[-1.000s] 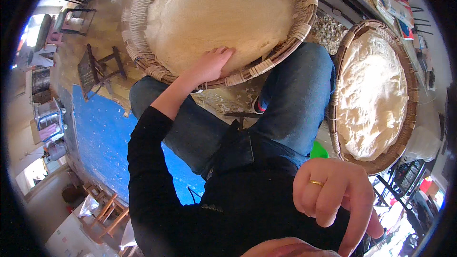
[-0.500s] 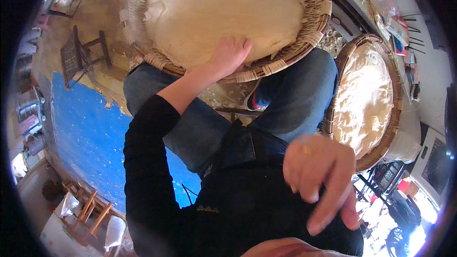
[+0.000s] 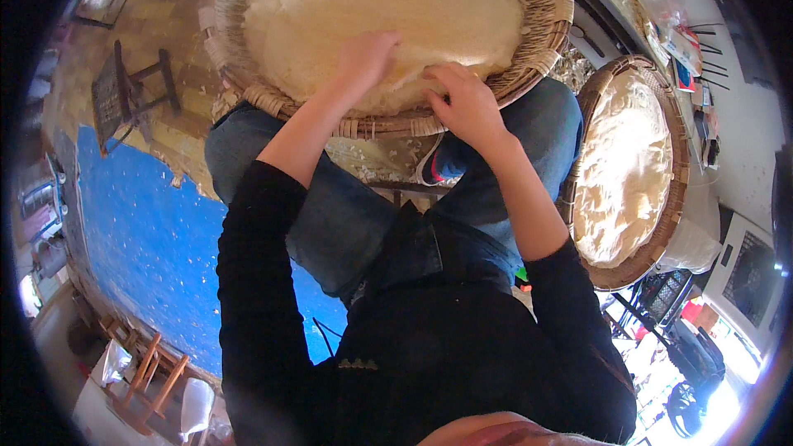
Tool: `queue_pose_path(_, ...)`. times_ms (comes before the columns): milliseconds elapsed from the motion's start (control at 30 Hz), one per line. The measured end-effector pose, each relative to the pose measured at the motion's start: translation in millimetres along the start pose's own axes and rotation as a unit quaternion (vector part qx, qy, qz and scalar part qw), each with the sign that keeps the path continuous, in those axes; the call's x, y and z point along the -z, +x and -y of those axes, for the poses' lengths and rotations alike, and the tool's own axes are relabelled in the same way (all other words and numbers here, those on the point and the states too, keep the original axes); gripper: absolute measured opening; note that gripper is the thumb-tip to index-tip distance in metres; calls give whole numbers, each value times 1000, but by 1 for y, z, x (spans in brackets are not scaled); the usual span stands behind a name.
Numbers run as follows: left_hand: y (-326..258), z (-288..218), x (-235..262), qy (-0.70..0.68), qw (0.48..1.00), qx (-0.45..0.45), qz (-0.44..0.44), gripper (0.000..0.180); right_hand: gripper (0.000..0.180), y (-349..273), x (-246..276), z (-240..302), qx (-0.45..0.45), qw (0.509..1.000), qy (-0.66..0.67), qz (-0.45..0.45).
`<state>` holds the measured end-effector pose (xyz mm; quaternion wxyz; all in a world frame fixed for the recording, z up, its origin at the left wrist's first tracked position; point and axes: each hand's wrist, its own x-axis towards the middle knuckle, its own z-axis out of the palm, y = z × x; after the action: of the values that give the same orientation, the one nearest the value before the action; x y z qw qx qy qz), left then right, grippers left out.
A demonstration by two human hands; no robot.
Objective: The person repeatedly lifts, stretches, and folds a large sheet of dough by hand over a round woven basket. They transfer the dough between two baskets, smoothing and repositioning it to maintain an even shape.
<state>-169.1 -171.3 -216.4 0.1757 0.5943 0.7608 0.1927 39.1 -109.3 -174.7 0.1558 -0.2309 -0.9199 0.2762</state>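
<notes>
A round wicker basket [image 3: 545, 49] rests across my knees. Inside lies a wide, soft, cream-coloured layer [image 3: 396, 0] with an uneven edge; its exact material I cannot make out. My left hand [image 3: 366, 59] is over the near part of this layer, fingers together and smeared by motion, so whether they grip anything does not show. Just to its right, my right hand [image 3: 468, 107] reaches over the basket's near rim. Its fingers are bent and the thumb stands apart from them, with the fingertips at the layer's near edge. Nothing shows between them.
On my right stands a second wicker basket [image 3: 679, 173] with a similar crumpled pale layer [image 3: 619, 173]. A low dark chair [image 3: 111, 99] is on the left, beside a blue floor area [image 3: 149, 231]. Wooden stools [image 3: 153, 380] are at the lower left.
My right hand has come from near my body up to the basket's near edge. My left hand has moved farther in and slightly left over the pale layer.
</notes>
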Motion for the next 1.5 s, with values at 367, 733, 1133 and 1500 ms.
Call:
queue_pose_path(367, 37, 34, 24, -154, 972, 108, -142, 21, 42, 20, -26, 4, -61, 949, -218, 220)
queue_pose_path(733, 9, -45, 63, 175, 932, -158, -274, 11, 53, 64, -33, 19, -354, 473, 805, -48)
queue_pose_path(1133, -2, 2, 3, 90, 995, 27, -12, 18, 22, 165, 7, -69, -357, 469, 766, -255)
queue_pose_path(1500, 2, 67, -6, 176, 965, 122, 150, 27, 32, 58, 11, 23, -388, 734, 512, 220)
